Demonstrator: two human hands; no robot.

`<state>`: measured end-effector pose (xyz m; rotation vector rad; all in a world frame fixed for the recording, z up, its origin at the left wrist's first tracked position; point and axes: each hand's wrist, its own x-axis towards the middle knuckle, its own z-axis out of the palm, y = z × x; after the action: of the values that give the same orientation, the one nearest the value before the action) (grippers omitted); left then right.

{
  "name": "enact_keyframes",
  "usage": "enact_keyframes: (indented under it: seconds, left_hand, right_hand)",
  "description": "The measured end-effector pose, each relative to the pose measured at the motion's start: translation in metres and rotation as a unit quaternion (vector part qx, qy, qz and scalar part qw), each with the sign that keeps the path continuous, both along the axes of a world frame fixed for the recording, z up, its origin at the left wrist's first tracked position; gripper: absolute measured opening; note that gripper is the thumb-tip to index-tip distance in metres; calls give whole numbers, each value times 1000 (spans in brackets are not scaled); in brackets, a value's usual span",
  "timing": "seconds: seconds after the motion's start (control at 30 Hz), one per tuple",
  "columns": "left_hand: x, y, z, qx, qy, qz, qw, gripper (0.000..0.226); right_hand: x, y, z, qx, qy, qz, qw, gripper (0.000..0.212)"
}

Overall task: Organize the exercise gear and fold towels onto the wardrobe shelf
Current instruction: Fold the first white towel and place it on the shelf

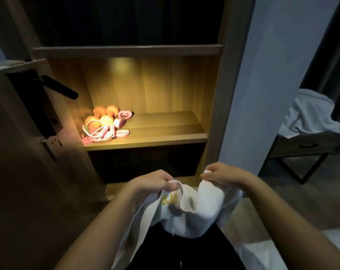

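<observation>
Bunched white towel [194, 217], with yellow lettering [168, 199] near its top edge, hangs low in front of the person's lap, well short of the wardrobe. Left hand [151, 181] pinches one part of the upper edge, its fingers curled tight on the cloth. Right hand [223, 175] pinches another part just beside it, fingers likewise clamped on the fabric. Between the two grips the cloth sags in a crumpled pocket, and a long tail drops past the left forearm.

That slack looks like the main risk. The hands are close together, and I cannot tell whether they hold true corners, so a fold begun from here would likely come out skewed or lumpy. If one pinch slipped, half the towel would drop.

Beyond, the lit shelf [165, 133] has bare board on its right. The exercise gear [105, 123], orange rounded pieces with pink cords and bands, lies heaped in its left corner. A loose towel pushed in carelessly could snag those cords or shove the heap. At left a black door handle [60, 88] juts toward the opening. More pale cloth [311, 114] lies on the counter [305, 147] at far right.
</observation>
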<state>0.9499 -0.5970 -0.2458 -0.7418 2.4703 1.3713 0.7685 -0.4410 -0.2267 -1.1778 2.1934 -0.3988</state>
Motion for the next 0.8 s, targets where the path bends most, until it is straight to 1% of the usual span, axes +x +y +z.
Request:
enact_keyframes:
  seconds: [0.07, 0.13, 0.27, 0.3, 0.33, 0.4, 0.47, 0.53, 0.6, 0.7, 0.8]
  left_hand:
    - [-5, 13, -27, -22, 21, 14, 999, 25]
    - [-8, 20, -49, -37, 37, 24, 998, 27]
    - [-4, 25, -80, -21, 38, 36, 998, 27]
    - [-2, 25, -85, -14, 38, 35, 999, 26]
    - [0, 25, -89, -12, 38, 31, 999, 26]
    - [6, 26, -97, -24, 38, 28, 999, 27]
    - [13, 27, -105, -83, 34, 22, 996, 27]
    - [25, 28, -110, -170, 13, 1, 985, 19]
    - [40, 27, -113, -232, -13, -15, 973, 25]
    - [65, 22, -121, -274, -30, -2, 961, 32]
    - [89, 19, -130, -299, -8, 18, 954, 33]
  right_hand:
    - [19, 4, -34, -24, -35, 10, 999, 21]
    - [34, 8, -60, -46, -63, 4, 997, 28]
    - [51, 12, -99, -22, -103, -11, 994, 55]
    - [54, 11, -107, -12, -109, -23, 994, 59]
    - [56, 10, -113, -1, -112, -38, 993, 58]
    - [59, 5, -123, 11, -109, -56, 992, 44]
    - [58, 1, -129, 24, -115, -60, 991, 32]
    - [58, -1, -134, 38, -125, -65, 989, 32]
    - [59, -1, -138, 40, -134, -85, 987, 33]
    - [58, -4, -143, 47, -153, -96, 982, 30]
    - [54, -7, -142, 64, -154, -69, 984, 25]
